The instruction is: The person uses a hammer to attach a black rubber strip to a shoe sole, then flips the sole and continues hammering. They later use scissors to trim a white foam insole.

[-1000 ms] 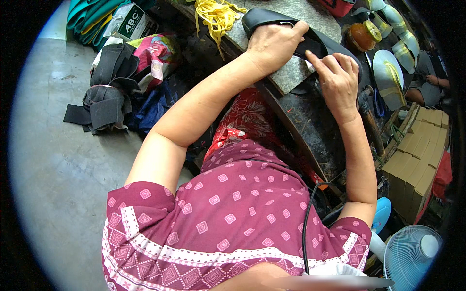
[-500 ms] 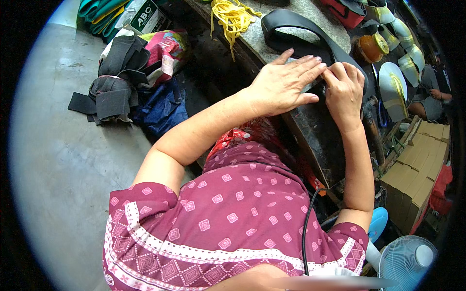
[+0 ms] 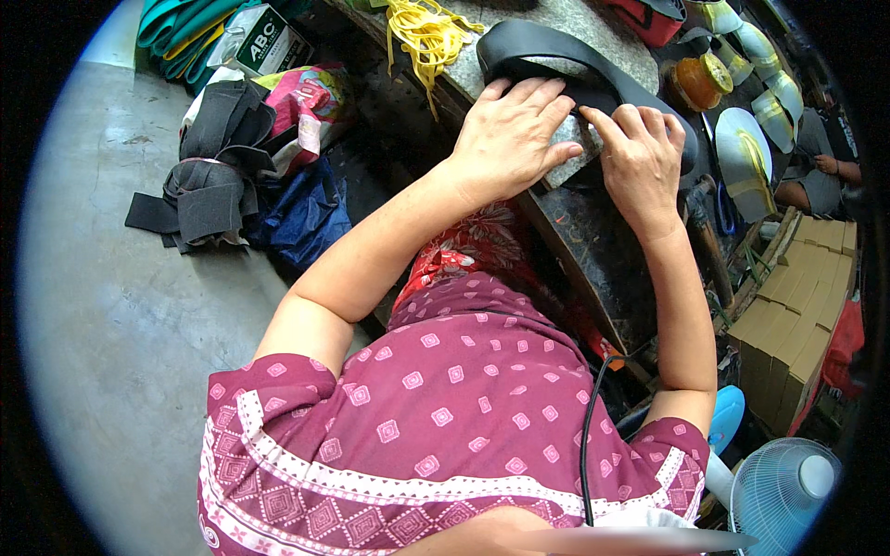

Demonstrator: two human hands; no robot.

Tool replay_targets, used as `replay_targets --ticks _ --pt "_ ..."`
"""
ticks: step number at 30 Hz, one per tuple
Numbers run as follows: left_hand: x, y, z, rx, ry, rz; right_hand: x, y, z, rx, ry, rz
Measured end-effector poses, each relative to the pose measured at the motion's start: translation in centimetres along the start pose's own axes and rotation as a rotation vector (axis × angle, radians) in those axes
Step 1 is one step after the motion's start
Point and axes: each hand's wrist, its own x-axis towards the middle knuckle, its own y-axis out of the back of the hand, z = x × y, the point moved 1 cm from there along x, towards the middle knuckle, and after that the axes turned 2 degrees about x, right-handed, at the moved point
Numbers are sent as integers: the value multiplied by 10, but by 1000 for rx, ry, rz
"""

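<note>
A black slide sandal with a wide looped strap lies on a speckled grey stone slab on the bench. My left hand rests flat against the near left part of the sandal, fingers stretched and the thumb apart. At the sandal's near right side is my right hand, its index finger pointing left toward the sandal's inner edge and the other fingers curled. Its thumb and whatever lies under those fingers are hidden. A small gap separates the two hands.
Yellow laces lie on the bench's left end. To the right stand an amber jar-like roll and several pale insoles. Cardboard boxes and a fan are at lower right. Black strips lie bundled on the left floor.
My hands have come apart: the left moved left and up on the sandal. The right shifted slightly left, its index finger now stretched out instead of pinching near the left fingertips.
</note>
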Motion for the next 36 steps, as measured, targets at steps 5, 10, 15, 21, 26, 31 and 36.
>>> replay_targets --ticks 5,10,15,21,26,31,36 --pt "8 0 -8 -92 -7 -2 2 -7 -11 104 31 88" --pt "7 12 -19 -594 143 287 -1 -18 -11 348 57 104" --pt "15 28 -23 -138 86 638 -4 -13 7 422 87 47" --pt "32 11 -26 43 150 333 -14 5 18 399 56 29" --pt "33 10 -28 62 219 378 -18 3 4 509 114 -19" --pt "10 23 -3 121 -173 511 -12 -2 2 585 83 39" --pt "-23 14 11 64 -239 110 -7 -8 9 638 57 69"
